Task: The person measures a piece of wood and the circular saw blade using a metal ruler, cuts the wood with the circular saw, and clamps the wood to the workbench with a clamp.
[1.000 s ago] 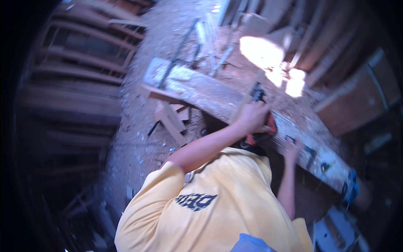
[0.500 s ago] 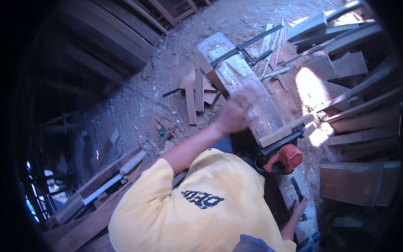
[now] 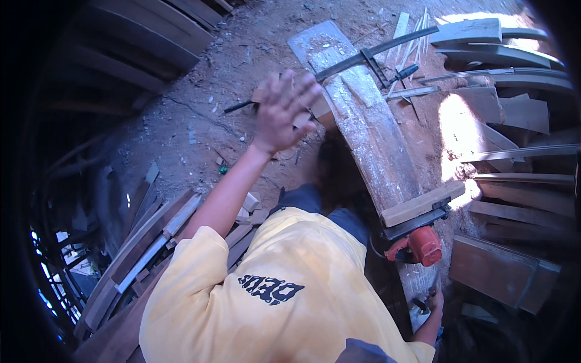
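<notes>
The left hand (image 3: 283, 112) is raised in the upper middle of the view, its fingers (image 3: 302, 91) spread wide apart and holding nothing, the back of the hand toward the camera. Just beyond and to the right of those fingers lies a long, weathered grey-brown wooden plank (image 3: 369, 130), close beside the hand though whether it touches cannot be told. The plank's long axis runs diagonally from the upper middle down toward the lower right, its top surface pale, dusty and streaked with sawdust. The left hand is nearer its far end; the right hand (image 3: 433, 302) is low at the lower right, near the plank's near end, mostly hidden, and whether it is open or closed cannot be told. Near that end, a short pale wooden block (image 3: 422, 202) lies across the plank, and just below it sits a red and black handheld power tool (image 3: 417, 245). Across the far end of the plank rests a long dark metal bar clamp (image 3: 375, 54), lying crosswise. Small wooden offcuts (image 3: 315, 109) sit just behind the left hand on the dusty earth floor (image 3: 200, 115). To the right are stacked curved wooden boards (image 3: 514, 115), partly in bright sunlight. To the lower left lies a pile of dark slats (image 3: 145, 242). The person's yellow shirt (image 3: 272, 290) fills the bottom centre.
</notes>
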A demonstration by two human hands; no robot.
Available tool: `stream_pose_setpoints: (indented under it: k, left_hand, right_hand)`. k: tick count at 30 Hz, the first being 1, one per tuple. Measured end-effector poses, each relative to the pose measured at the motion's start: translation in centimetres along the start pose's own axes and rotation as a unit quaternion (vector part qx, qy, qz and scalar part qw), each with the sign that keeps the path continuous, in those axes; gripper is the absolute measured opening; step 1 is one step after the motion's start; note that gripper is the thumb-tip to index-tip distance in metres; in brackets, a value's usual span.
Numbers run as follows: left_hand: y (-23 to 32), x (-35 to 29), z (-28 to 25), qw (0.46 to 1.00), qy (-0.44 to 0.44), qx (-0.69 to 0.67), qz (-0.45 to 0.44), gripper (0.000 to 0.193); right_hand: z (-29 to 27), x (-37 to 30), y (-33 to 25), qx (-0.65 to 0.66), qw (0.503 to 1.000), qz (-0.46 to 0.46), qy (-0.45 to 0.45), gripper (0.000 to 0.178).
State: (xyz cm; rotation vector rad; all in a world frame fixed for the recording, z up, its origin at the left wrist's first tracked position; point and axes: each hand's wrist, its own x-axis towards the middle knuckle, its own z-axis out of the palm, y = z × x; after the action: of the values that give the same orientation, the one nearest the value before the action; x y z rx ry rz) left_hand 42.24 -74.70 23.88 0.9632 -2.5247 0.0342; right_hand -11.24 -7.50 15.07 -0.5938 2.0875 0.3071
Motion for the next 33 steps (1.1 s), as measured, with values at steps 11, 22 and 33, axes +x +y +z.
stream_pose_setpoints:
  k: [11, 22, 33]
  left_hand:
    - [0.2, 2.9, 2.9, 0.881, 0.058, -0.347, -0.316, 0.065]
    - [-1.0, 1.3, 4.7, 0.696, 0.184, -0.507, -0.475, 0.046]
    - [0.2, -1.2, 3.2, 0.657, 0.118, -0.638, -0.384, 0.074]
  right_hand:
    - [-24.5, -1.9, -27.9, 0.179, 0.877, -0.197, 0.401, 0.048]
    - [-30.4, -2.6, -67.5, -0.189, 0.685, -0.584, 0.392, 0.047]
    - [-28.3, 0.4, -76.4, -0.221, 0.705, -0.663, 0.121, 0.049]
